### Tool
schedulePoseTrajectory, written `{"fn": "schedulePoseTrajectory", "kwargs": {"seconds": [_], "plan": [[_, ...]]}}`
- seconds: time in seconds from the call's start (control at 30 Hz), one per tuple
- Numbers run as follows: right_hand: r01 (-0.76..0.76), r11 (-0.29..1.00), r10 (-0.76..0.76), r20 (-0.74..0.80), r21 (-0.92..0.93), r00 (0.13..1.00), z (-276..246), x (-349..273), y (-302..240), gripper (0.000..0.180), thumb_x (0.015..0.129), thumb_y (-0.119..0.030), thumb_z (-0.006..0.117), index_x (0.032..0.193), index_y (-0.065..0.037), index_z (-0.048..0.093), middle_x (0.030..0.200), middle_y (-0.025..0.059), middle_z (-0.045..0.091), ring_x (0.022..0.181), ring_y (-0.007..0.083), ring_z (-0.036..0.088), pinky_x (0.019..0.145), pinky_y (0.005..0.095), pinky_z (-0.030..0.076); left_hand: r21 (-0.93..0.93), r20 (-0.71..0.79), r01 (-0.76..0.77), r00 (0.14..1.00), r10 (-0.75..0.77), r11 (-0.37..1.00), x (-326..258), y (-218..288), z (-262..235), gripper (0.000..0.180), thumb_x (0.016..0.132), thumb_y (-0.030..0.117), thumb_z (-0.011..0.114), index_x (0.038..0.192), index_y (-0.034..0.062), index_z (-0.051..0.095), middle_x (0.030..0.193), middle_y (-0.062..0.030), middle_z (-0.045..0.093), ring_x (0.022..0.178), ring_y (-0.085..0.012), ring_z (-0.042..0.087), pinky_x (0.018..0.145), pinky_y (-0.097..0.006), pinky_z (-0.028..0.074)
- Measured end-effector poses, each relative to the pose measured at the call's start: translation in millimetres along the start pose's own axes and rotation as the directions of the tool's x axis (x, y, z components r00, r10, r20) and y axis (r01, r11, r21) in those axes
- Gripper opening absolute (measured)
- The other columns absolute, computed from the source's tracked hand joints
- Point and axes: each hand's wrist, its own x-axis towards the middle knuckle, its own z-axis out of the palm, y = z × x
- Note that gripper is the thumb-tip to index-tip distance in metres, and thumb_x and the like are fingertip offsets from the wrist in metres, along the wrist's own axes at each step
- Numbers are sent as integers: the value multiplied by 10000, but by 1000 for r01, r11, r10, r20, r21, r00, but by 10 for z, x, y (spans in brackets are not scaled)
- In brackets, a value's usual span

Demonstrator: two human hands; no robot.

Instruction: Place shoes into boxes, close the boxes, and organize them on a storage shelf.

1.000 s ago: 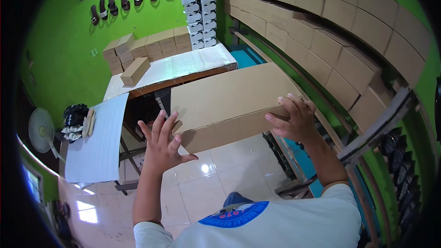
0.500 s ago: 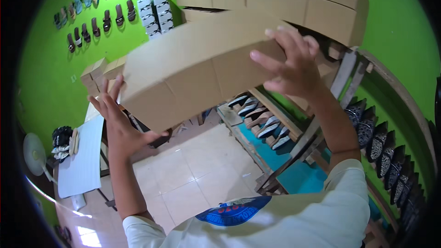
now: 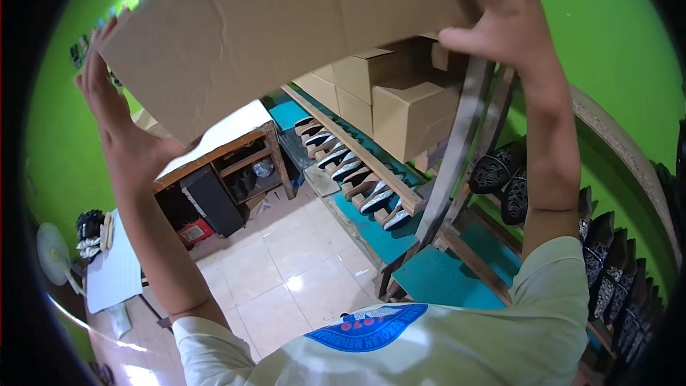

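A large brown cardboard box (image 3: 286, 25) is held up high in front of me, tilted, its upper part cut off by the picture's top edge. My left hand (image 3: 128, 132) grips its left end, thumb at the lower corner and fingers up along the side. On the right end, my right hand (image 3: 507, 18) has its thumb low against the box. Its fingertips run out of sight at the top. Both arms are raised, and nothing else is in either hand.
Stacked cardboard boxes (image 3: 407, 111) stand on the shelf beyond, behind a wooden post (image 3: 457, 146). Several shoes (image 3: 357, 175) line the teal shelf (image 3: 446, 275) below. Dark patterned shoes (image 3: 607, 264) hang at right. A white-topped table (image 3: 221, 136) and a fan (image 3: 53, 250) are left.
Both hands have lifted the cardboard box higher, and more of its near face shows. The stacked boxes on the shelf and the white-topped table now show below it.
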Motion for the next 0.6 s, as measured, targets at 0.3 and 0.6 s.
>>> {"fn": "schedulePoseTrajectory", "kwargs": {"seconds": [0.3,0.6], "plan": [[-259,966,253,327,-27,911,-611,-103,244,903,503,-250,672,1333,-170,326,1306,157,346,1202,358,341,996,460,241,-148,93,-232,964,247,961,676,449,212,1172,428,329,842,1342,-32,204,1262,-187,389,1150,-296,448,967,-390,385],[-338,940,321,232,40,918,-525,-88,524,958,502,-195,676,1360,-175,252,1352,147,309,1256,356,291,1020,456,270,-28,-58,-221,974,219,975,771,278,81,1112,470,436,786,1341,9,241,1283,-182,380,1182,-325,396,991,-438,316]]}}
